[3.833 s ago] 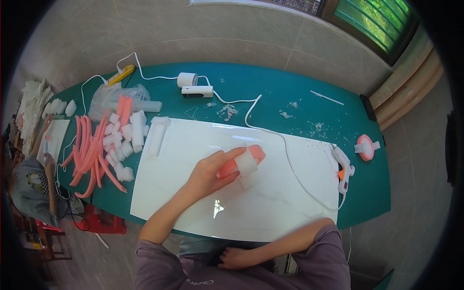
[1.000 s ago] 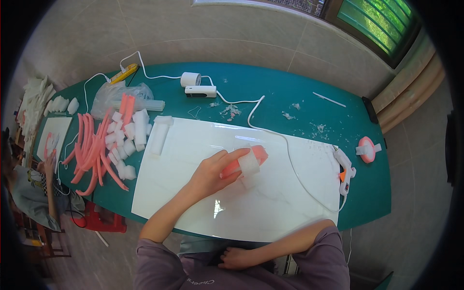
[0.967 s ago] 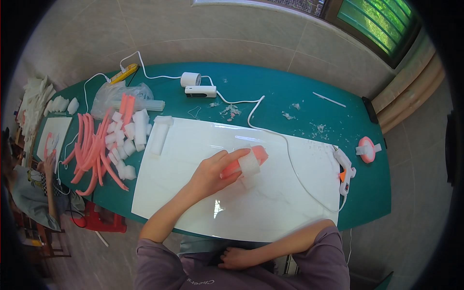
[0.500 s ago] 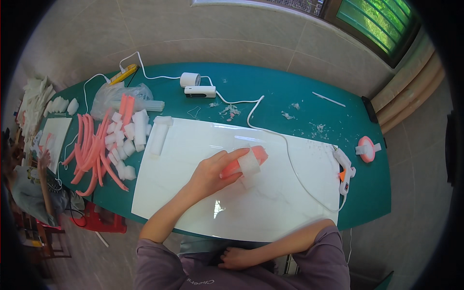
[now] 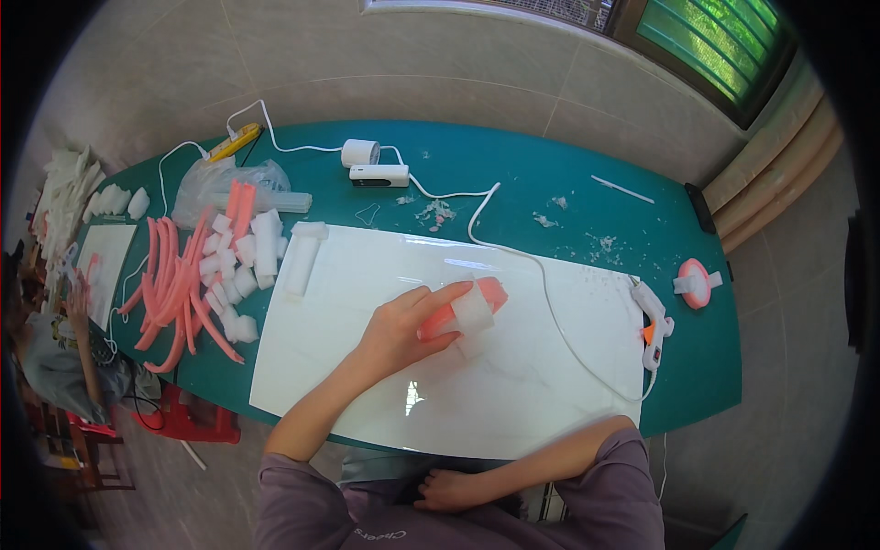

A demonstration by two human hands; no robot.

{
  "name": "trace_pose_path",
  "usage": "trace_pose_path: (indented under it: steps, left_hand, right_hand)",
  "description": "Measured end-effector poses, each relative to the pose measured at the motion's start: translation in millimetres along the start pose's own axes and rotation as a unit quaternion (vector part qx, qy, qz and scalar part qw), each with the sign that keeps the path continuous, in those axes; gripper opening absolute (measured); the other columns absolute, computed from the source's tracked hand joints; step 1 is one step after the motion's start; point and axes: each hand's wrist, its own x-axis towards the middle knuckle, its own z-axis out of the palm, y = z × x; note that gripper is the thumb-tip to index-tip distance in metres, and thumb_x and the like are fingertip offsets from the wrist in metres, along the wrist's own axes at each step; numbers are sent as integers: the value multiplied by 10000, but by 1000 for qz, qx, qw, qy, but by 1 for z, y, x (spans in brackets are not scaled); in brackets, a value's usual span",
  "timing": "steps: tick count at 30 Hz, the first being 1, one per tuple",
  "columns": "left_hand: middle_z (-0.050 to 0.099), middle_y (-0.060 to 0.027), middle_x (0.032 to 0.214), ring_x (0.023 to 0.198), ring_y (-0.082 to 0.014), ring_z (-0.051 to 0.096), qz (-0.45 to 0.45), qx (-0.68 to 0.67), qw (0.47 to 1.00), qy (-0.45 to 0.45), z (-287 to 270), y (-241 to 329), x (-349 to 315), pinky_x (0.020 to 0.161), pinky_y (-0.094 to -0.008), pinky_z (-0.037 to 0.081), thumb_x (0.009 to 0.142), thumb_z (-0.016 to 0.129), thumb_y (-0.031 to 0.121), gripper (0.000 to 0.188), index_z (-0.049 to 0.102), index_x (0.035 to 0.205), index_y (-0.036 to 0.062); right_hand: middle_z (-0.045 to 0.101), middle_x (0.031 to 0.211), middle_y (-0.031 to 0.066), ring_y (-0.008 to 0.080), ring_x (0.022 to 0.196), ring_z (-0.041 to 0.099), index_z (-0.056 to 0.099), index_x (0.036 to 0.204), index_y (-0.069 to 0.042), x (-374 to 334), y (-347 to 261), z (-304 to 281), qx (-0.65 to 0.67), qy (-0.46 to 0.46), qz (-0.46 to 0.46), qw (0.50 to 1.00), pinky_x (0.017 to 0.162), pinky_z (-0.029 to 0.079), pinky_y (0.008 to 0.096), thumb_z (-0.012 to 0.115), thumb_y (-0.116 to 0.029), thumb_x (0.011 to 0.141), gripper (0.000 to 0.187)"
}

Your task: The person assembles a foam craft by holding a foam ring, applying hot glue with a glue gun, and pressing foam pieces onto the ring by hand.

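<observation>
My left hand [image 5: 396, 332] is closed round a pink foam piece [image 5: 493, 292] with a white foam band [image 5: 473, 310] wrapped about its middle. Thumb and fingers grip it from the left, just over the glossy white board [image 5: 367, 403], and hide part of the pink foam. My right hand [image 5: 449, 490] rests low in my lap, its fingers loosely curled and nothing visible in them. A white glue gun [image 5: 653, 321] with an orange trigger lies at the board's right edge. Farther right is a pink oval ring [image 5: 697, 283] with a white strip across it.
Pink foam strips [image 5: 174, 284] and white foam chunks [image 5: 243, 280] pile up left of the board. A white foam block [image 5: 305, 259] lies on its corner. The white cord [image 5: 550, 293] crosses the board. A white device [image 5: 379, 174] stands behind. Another person [image 5: 69, 357] works at far left.
My hands and the foam piece stay where they were. At the far left, the other person's hand and head have shifted slightly.
</observation>
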Motion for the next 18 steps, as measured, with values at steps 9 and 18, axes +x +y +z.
trace_pose_path:
  steps: [9,18]
  left_hand:
    - [470,-35,646,587,-196,504,10,35,999,-2,-1,0,1,515,-287,439,565,717,133,669,457,1174,224]
    - [498,-26,670,560,-198,533,-13,57,998,-22,-2,0,-1,479,-280,454,572,718,173,683,435,1189,247]
  right_hand:
    - [544,785,107,244,761,561,503,946,-91,1,0,3,-5,3,-1,1000,703,422,353,421,-181,781,205]
    - [546,786,103,239,758,562,503,944,-94,0,0,2,-14,6,-3,1000,693,421,345,422,-189,783,204]
